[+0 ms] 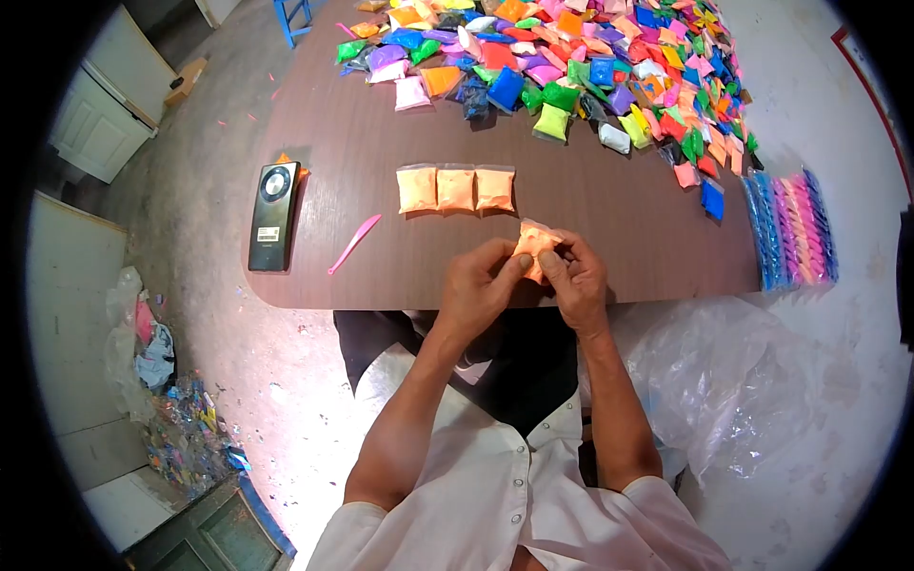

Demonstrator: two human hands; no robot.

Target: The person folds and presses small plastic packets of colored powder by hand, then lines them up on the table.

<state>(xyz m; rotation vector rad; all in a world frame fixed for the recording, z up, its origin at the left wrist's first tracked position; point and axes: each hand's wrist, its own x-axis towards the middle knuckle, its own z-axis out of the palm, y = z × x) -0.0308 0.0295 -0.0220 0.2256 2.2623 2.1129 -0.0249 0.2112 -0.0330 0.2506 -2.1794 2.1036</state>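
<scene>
Between my two hands, just above the table's front edge, is a small clear packet of light orange clay-like material (539,240). My left hand (481,287) grips its left side, thumb pressed on the front. My right hand (577,284) pinches its right side in the same way. Parts of the packet are hidden behind my thumbs and fingers. Beyond my hands, three similar light orange packets (456,189) lie side by side in a row. A pink plastic knife (355,244) rests on the table to the left of my hands.
A big pile of colourful packets (562,71) covers the back of the brown table (362,152). At left lies a dark phone (273,217). Blue and pink packaged strips (792,228) sit at the right edge. Clear plastic sheeting (724,381) hangs below; a chair back (214,533) stands lower left.
</scene>
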